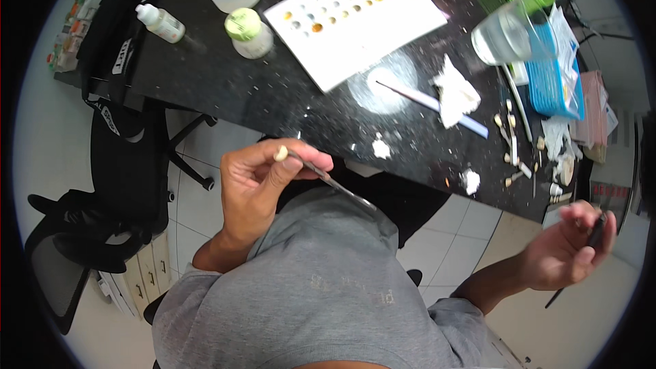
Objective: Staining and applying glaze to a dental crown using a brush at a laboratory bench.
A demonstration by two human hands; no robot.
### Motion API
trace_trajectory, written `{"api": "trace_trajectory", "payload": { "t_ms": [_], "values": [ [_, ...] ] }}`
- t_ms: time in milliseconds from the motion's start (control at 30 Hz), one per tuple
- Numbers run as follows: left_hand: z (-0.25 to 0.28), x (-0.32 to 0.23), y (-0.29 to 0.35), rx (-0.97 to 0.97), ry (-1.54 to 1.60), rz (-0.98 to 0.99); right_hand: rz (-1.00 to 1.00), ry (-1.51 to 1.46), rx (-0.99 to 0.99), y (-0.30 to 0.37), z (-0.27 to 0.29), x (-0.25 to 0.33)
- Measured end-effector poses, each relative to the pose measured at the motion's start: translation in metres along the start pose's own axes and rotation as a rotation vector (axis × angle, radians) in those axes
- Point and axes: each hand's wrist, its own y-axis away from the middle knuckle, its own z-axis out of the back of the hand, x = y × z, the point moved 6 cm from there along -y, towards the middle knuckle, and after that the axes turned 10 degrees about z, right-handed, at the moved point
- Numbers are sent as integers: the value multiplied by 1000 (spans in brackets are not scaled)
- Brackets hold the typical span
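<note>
My left hand [249,191] is closed around a slim metal tool [342,190], possibly a locking tweezer, held above my lap. A small cream tooth-shaped piece [281,154] shows at the tool's end, by my thumb and index finger. Off to the right, beyond the table's corner, my raised right hand [562,249] grips a dark pen-like tool [597,229]. Its thin dark end sticks out below the palm. Motion blur softens this hand, and the tool's exact kind cannot be made out.
On the black table stand a white palette [342,48] with coloured dabs, a jar [250,34], a dropper bottle [161,24] and a water glass [502,34]. A pale-handled brush [417,97] touches crumpled tissue [456,96]. Small tooth pieces lie near a blue basket [550,82]. A chair [126,157] stands left.
</note>
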Motion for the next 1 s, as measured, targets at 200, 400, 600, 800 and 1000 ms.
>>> {"api": "trace_trajectory", "payload": {
  "t_ms": [200, 400, 600, 800, 1000],
  "values": [
    [24, -10, 1, 16, -10, 20, -145, -192, 677, -12, -165, -34],
    [32, -9, -5, 105, 20, -2, -350, -213, 757, -20, -241, -69],
    [35, -7, -7, 134, 67, 60, -203, -84, 1033, -21, -279, -88],
    [37, -6, -10, 176, 48, 32, -117, -215, 1140, -21, -293, -87],
    [36, -6, -11, 213, 61, 32, -42, -241, 1147, -20, -291, -82]
  ]
}}
